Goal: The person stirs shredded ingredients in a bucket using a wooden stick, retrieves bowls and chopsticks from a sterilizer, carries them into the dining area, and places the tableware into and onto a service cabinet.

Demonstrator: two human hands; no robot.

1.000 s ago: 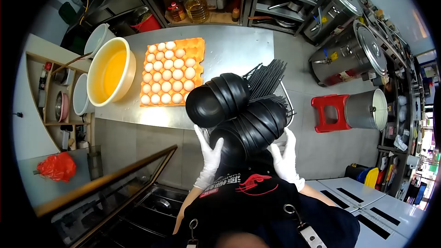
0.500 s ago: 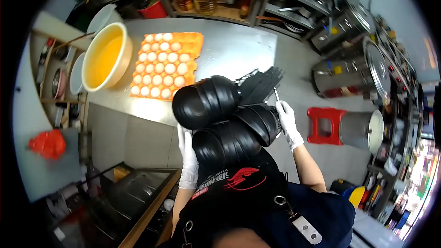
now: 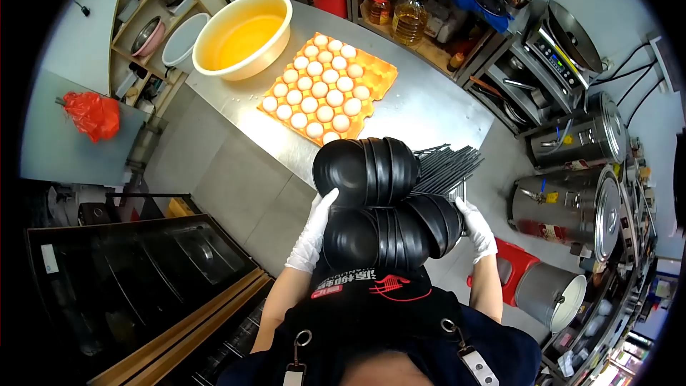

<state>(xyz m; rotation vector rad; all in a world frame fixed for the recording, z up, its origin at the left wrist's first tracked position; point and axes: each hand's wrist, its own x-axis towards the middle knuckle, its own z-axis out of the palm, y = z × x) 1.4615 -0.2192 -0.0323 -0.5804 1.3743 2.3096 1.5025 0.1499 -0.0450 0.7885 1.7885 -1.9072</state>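
Observation:
Several nested black bowls point(image 3: 350, 236) lie on their sides in two rows against my apron. Behind them a bundle of dark chopsticks point(image 3: 451, 168) points away to the right. A pale basket edge point(image 3: 459, 191) shows beside the chopsticks; the bowls hide most of the basket. My left hand point(image 3: 314, 225), in a white glove, is closed at the left end of the load, thumb against a bowl and other fingers hidden. My right hand point(image 3: 475, 229), also gloved, grips the basket's right side.
A steel table point(image 3: 421, 107) ahead carries an orange tray point(image 3: 379, 78) of eggs point(image 3: 319, 89) and a cream basin point(image 3: 275, 46) of yellow liquid. Steel drums point(image 3: 564, 207) and a red stool point(image 3: 511, 264) stand right. A dark glass-topped cabinet point(image 3: 143, 279) is at left.
My view has turned to the right, so the table and eggs appear tilted and more of the cabinet shows. Both hands still hold the load, which sits closer to level across my front.

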